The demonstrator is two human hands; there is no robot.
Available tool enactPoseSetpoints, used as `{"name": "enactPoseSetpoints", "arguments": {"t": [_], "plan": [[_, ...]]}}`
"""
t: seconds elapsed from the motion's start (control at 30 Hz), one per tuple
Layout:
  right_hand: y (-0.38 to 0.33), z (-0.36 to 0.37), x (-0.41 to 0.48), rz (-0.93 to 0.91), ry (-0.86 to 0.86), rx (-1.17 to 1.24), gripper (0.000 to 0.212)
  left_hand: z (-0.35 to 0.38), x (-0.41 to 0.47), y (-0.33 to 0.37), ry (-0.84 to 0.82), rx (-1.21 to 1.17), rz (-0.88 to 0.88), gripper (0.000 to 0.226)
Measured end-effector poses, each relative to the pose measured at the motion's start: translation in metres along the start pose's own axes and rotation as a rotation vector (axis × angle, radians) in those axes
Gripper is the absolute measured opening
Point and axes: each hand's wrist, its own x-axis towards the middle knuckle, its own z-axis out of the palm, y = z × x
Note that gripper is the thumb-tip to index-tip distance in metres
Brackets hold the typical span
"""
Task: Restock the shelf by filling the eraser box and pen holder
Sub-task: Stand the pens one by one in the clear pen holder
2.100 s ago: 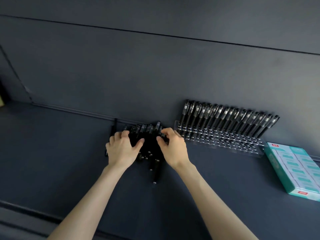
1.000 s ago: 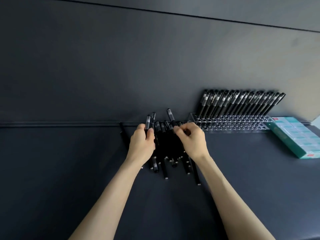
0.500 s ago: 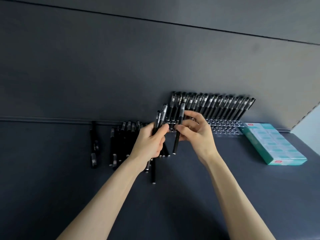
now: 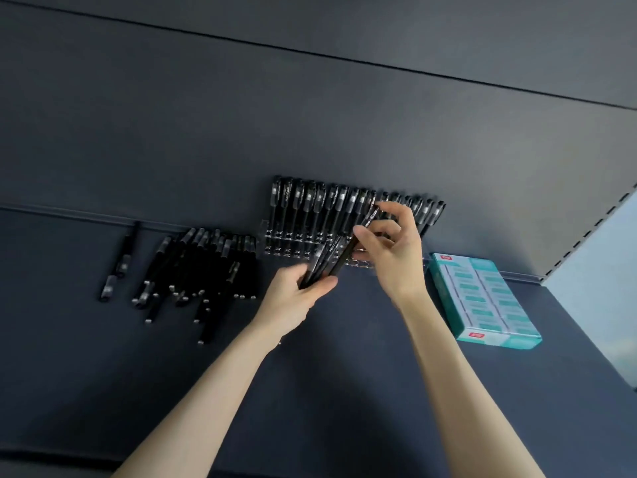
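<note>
The left hand grips a bundle of pens in curled fingers; the right hand pinches one pen between thumb and fingertips — tilted over the pen holder, eraser box just right.

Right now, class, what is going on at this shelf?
A person is restocking a shelf. Their left hand grips a bundle of black pens, while the right hand pinches a single pen, tilted over the clear pen holder, whose back row is already full. More loose pens lie to the left, and a teal eraser box sits to the right.
</note>
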Motion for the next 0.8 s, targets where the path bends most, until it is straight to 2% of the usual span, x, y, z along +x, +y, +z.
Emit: {"name": "enactPoseSetpoints", "arguments": {"t": [0.1, 0.37, 0.53, 0.8], "plan": [[0.000, 0.000, 0.012, -0.090, 0.047, -0.099, 0.036, 0.001, 0.008, 0.000, 0.067, -0.022, 0.036, 0.031], [-0.006, 0.015, 0.045, -0.270, 0.145, -0.198, 0.035, 0.001, 0.030, 0.010, 0.201, -0.024, 0.285, 0.020], [-0.001, 0.024, 0.057, -0.319, 0.137, -0.211, 0.035, 0.005, 0.031, -0.014, 0.235, 0.016, 0.261, 0.028], [0.011, 0.036, 0.065, -0.350, 0.085, -0.286, 0.036, 0.004, 0.033, -0.019, 0.249, -0.023, 0.240, 0.023]]}}
